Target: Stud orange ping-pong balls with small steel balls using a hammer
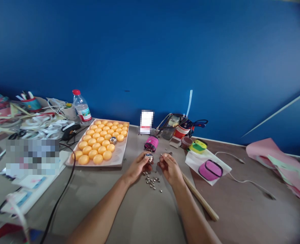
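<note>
My left hand [140, 163] is closed around a shiny silver-covered ball [149, 158], gripped between thumb and fingers. Just to its right, my right hand [169, 166] pinches something small and silvery [161, 155], too small to name for sure. Below both hands lie several loose silver beads or studs [152, 183], scattered on the grey table mat [144, 217]. Behind the left hand, a pink pouch [151, 143] lies on its side with small metal pieces at its mouth. A white tray [118, 157] at left holds rows of orange balls [96, 146] and one silver-covered ball [113, 140].
A bottle with a red cap [81, 107] stands behind the tray. On the right lie a wooden stick [202, 200], a second pink pouch [210, 170] on white paper and a white cable [251, 183]. A black cable [63, 193] crosses the left side. A blue wall [150, 61] rises behind.
</note>
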Demonstrator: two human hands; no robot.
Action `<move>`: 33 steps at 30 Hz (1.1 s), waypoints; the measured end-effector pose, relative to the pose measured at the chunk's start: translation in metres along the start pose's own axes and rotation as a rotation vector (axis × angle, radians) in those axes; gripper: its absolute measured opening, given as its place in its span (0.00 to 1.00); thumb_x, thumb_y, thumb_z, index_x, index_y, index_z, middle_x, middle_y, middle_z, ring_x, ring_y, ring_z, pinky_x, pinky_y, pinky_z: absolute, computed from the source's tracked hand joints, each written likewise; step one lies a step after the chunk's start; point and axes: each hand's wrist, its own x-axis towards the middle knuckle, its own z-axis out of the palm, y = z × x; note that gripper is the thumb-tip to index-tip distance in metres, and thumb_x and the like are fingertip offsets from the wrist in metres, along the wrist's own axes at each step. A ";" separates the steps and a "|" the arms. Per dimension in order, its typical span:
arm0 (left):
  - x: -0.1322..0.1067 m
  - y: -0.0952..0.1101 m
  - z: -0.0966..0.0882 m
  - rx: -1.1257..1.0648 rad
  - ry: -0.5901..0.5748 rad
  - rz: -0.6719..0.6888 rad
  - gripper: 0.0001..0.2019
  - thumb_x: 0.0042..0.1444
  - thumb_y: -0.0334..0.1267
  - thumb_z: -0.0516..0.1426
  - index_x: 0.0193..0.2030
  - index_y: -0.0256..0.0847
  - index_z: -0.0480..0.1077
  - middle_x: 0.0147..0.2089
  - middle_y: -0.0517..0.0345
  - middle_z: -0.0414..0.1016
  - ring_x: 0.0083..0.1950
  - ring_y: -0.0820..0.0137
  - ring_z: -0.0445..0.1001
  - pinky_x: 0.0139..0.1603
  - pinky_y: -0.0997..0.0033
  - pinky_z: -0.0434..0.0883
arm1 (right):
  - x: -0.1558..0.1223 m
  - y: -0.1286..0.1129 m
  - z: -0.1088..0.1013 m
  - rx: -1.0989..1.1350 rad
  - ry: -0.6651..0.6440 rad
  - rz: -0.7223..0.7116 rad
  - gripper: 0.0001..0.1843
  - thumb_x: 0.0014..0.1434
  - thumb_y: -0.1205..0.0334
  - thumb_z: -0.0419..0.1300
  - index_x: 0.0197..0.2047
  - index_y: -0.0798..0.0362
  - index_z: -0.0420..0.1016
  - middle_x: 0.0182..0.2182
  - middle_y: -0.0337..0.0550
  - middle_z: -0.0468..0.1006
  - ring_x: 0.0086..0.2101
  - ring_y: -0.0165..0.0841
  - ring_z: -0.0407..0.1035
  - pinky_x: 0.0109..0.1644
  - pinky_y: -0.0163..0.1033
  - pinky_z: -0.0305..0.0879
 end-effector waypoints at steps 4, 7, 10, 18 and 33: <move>0.001 0.003 -0.001 -0.084 -0.019 -0.010 0.23 0.51 0.47 0.59 0.51 0.38 0.64 0.35 0.56 0.70 0.28 0.74 0.69 0.30 0.73 0.65 | 0.003 0.000 -0.004 0.037 0.048 -0.038 0.17 0.42 0.52 0.65 0.25 0.52 0.63 0.21 0.32 0.65 0.18 0.22 0.53 0.25 0.32 0.56; 0.001 0.006 -0.002 -0.131 -0.017 -0.008 0.22 0.50 0.45 0.60 0.50 0.38 0.64 0.34 0.56 0.71 0.28 0.73 0.70 0.31 0.73 0.66 | 0.005 0.003 -0.007 -0.046 0.078 -0.109 0.17 0.43 0.51 0.64 0.25 0.53 0.63 0.20 0.32 0.64 0.19 0.23 0.54 0.23 0.31 0.53; 0.001 0.009 -0.004 -0.194 0.007 0.005 0.20 0.49 0.41 0.61 0.48 0.39 0.64 0.35 0.54 0.72 0.30 0.73 0.72 0.34 0.72 0.67 | 0.008 0.004 -0.014 -0.338 0.158 -0.236 0.15 0.47 0.50 0.60 0.27 0.53 0.66 0.18 0.32 0.64 0.20 0.26 0.56 0.25 0.32 0.54; 0.004 0.020 -0.008 -0.491 0.113 0.058 0.11 0.50 0.34 0.60 0.41 0.39 0.66 0.36 0.53 0.75 0.34 0.70 0.74 0.40 0.67 0.71 | 0.009 -0.006 -0.040 -1.512 0.308 -0.354 0.12 0.53 0.63 0.54 0.41 0.54 0.71 0.40 0.49 0.71 0.42 0.38 0.64 0.46 0.40 0.58; 0.007 0.018 -0.016 -0.593 0.165 -0.010 0.13 0.57 0.44 0.52 0.40 0.35 0.68 0.28 0.53 0.71 0.25 0.74 0.67 0.29 0.71 0.68 | 0.007 -0.013 -0.047 -1.815 0.260 -0.139 0.10 0.55 0.65 0.52 0.38 0.55 0.72 0.37 0.49 0.74 0.36 0.35 0.69 0.36 0.34 0.57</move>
